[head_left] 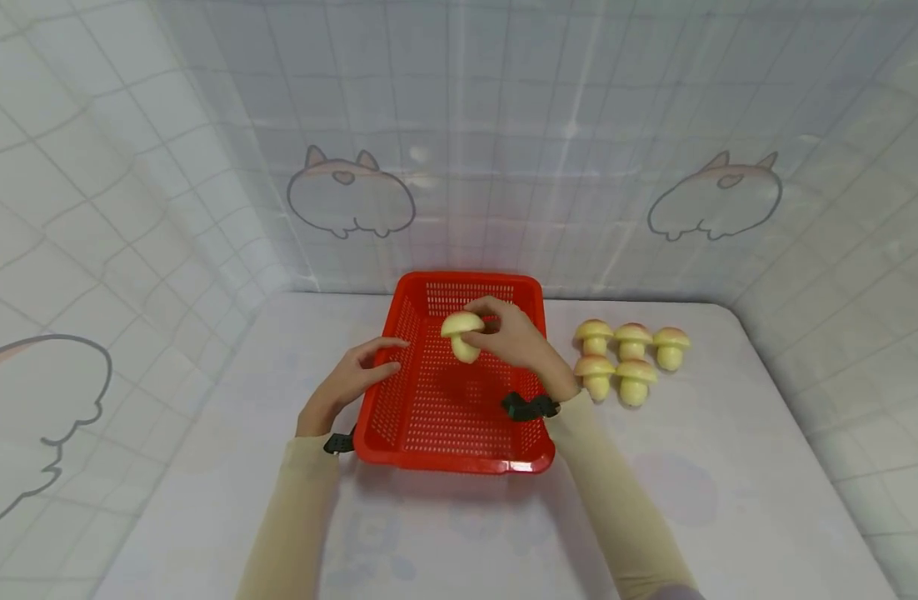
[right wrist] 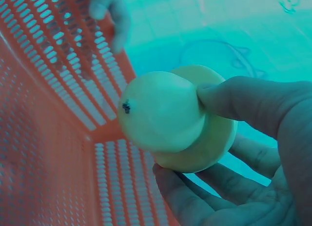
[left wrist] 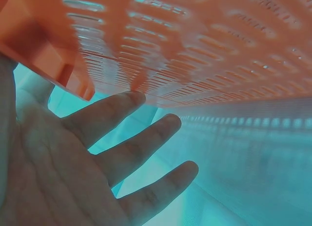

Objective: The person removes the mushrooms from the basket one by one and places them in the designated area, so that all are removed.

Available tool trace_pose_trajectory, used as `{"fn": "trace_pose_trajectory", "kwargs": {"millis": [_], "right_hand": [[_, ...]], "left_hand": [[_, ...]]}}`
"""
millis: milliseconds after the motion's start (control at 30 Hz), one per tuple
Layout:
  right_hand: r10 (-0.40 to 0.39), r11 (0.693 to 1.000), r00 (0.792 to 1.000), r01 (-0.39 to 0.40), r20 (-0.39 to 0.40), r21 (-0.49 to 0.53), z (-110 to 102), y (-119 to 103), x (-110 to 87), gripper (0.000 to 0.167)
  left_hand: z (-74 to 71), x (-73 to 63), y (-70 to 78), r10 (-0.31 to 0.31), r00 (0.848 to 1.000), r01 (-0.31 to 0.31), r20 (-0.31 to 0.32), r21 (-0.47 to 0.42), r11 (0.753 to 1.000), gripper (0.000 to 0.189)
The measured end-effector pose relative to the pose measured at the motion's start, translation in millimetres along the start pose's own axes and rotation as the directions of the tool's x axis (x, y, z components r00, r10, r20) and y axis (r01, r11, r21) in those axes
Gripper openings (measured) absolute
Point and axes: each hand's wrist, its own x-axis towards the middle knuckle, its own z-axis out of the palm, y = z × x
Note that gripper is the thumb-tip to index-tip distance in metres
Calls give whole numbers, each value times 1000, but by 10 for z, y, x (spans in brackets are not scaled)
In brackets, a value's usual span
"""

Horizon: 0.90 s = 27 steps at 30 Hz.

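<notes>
Over the red plastic basket (head_left: 459, 457), my right hand (head_left: 513, 335) pinches a toy mushroom (head_left: 465, 327) between thumb and fingers. Its cap is pale yellow with a reddish top, and its stem points down. In the right wrist view the stem end of the mushroom (right wrist: 161, 111) shows a small dark spot. My left hand (head_left: 351, 377) is at the basket's left rim, fingers extended and thumb over the edge. From the left wrist view, the fingers of the left hand (left wrist: 131, 148) spread below the basket's slotted side (left wrist: 195, 50), holding nothing.
Several matching mushrooms (head_left: 633, 382) stand in two rows on the white table (head_left: 729, 467), right of the basket. A grid-patterned curtain (head_left: 496, 142) with cartoon animals rises behind the table, with similar sheeting on both sides.
</notes>
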Motion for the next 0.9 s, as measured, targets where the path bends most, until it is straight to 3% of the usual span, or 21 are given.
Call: {"fn": "trace_pose_trajectory", "kwargs": {"millis": [233, 600, 900], "right_hand": [[-26, 1000, 994, 25, -104, -7, -275, 33, -193, 42], [-6, 1000, 980, 10, -197, 24, -626, 223, -561, 50], [61, 998, 967, -59, -248, 15, -815, 434, -796, 53]], "left_hand": [[5, 12, 12, 41, 999, -40, -6, 17, 999, 43], [42, 14, 21, 27, 1000, -27, 3, -7, 1000, 43], [42, 11, 11, 35, 999, -35, 1, -16, 999, 43]]}}
